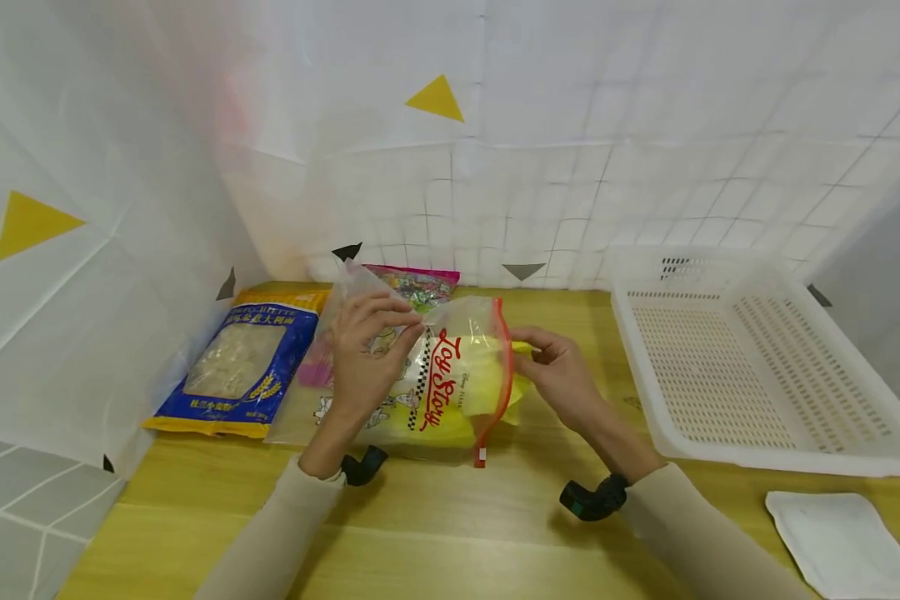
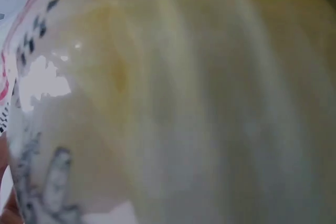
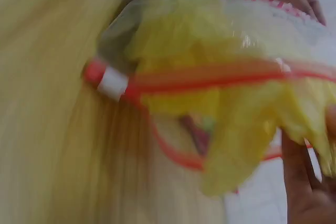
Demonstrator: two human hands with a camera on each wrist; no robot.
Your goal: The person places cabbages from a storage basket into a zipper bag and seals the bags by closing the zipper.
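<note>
A clear zip bag (image 1: 461, 312) with red "Toy Story" lettering lies sideways between the hands, its red-edged mouth (image 1: 507, 358) facing right. My left hand (image 1: 367, 354) pinches the upper side of this bag between thumb and fingertips. Inside the bag, and partly sticking out of its mouth, is a crumpled yellow plastic packet (image 3: 244, 140). At the mouth, my right hand (image 1: 566, 379) pinches the yellow packet with thumb and curled fingers. The red zip edges stand apart in the right wrist view. Blurred clear film of the bag (image 2: 173, 103) fills the left wrist view.
A blue and yellow pasta packet (image 1: 232, 358) lies left of the bag. Behind it is a shiny pink-edged packet (image 1: 420, 285). On the right stand a white slotted basket (image 1: 637, 383) and a white tray (image 1: 843, 542). White sheeting (image 1: 525, 200) walls the table's back.
</note>
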